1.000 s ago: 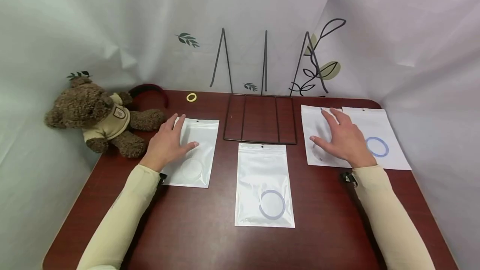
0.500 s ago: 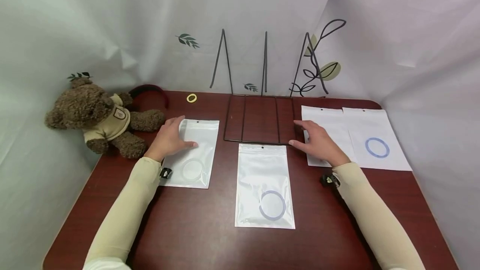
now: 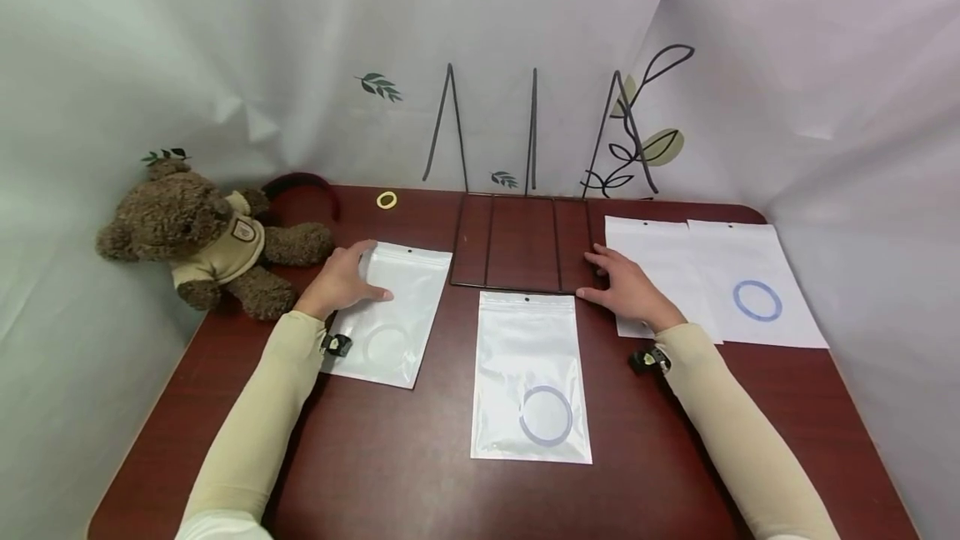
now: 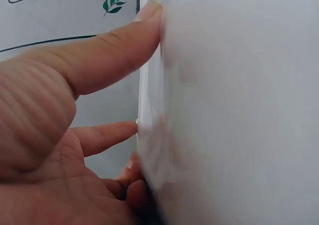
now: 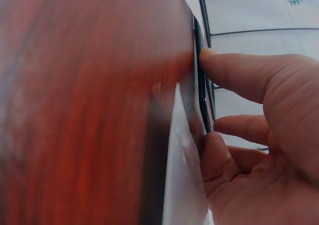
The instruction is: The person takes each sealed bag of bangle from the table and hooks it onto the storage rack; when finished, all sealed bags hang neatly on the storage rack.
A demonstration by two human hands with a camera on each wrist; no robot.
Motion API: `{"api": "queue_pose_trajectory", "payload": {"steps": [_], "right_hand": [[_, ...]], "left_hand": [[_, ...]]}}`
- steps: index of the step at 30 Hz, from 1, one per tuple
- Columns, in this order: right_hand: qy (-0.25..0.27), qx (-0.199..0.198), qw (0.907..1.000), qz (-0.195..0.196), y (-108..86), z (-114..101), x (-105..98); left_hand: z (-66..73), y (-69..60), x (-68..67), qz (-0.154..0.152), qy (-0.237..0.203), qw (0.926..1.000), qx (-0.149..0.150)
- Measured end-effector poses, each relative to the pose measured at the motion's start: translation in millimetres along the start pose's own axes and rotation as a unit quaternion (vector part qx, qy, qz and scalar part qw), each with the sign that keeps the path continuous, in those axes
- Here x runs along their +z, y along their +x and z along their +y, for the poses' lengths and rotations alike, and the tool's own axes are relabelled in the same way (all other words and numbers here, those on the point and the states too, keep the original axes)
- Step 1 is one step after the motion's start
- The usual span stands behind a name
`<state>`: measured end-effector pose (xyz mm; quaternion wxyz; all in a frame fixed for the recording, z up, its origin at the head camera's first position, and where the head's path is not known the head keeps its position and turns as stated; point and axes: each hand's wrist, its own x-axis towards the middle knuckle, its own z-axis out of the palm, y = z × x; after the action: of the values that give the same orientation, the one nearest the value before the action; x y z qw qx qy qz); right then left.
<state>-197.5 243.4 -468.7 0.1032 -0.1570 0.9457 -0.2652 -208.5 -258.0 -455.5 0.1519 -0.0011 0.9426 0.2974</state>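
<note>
In the head view my left hand lies over the upper left of a glossy white zip pouch that shows a pale ring. Its thumb touches the pouch face, and the fingers are along the left edge. The left wrist view shows the thumb against the pouch's edge. My right hand is at the front right corner of a black wire rack. Thumb and fingers stand apart around the rack's wire in the right wrist view. Under that hand's wrist lies another white pouch, partly covered.
A white pouch with a lilac ring lies at the middle front. At the right lies a white pouch with a blue ring. A teddy bear, a dark red headband and a small yellow ring are at the back left.
My right hand has moved left from above the right pouches to the rack's corner. The left pouch has turned slightly clockwise under my left hand. The covered right pouch has shifted a little.
</note>
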Motion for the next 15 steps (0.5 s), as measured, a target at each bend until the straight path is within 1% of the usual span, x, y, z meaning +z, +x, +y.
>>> {"api": "queue_pose_trajectory", "payload": {"steps": [3, 6, 8, 12, 15], "right_hand": [[-0.002, 0.011, 0.9999, -0.011, -0.4, 0.2, -0.3], [-0.001, 0.015, 0.9998, -0.016, -0.8, 0.9, 0.3], [0.000, 0.016, 0.9997, -0.017, -0.9, 1.8, 0.8], [0.004, 0.011, 0.9998, -0.015, -0.3, 2.8, 0.5], [0.006, 0.010, 0.9999, -0.012, 0.3, 2.4, -0.4]], "left_hand": [[-0.5, -1.4, -1.2, 0.007, -0.025, 0.9997, 0.003], [-2.8, -2.8, -2.8, 0.013, -0.052, 0.9985, 0.015], [-5.2, -3.2, -3.8, 0.012, -0.069, 0.9972, 0.026], [-8.9, -2.9, -5.1, 0.004, -0.115, 0.9922, 0.048], [-8.8, -3.8, -7.1, 0.009, -0.154, 0.9864, 0.055]]}}
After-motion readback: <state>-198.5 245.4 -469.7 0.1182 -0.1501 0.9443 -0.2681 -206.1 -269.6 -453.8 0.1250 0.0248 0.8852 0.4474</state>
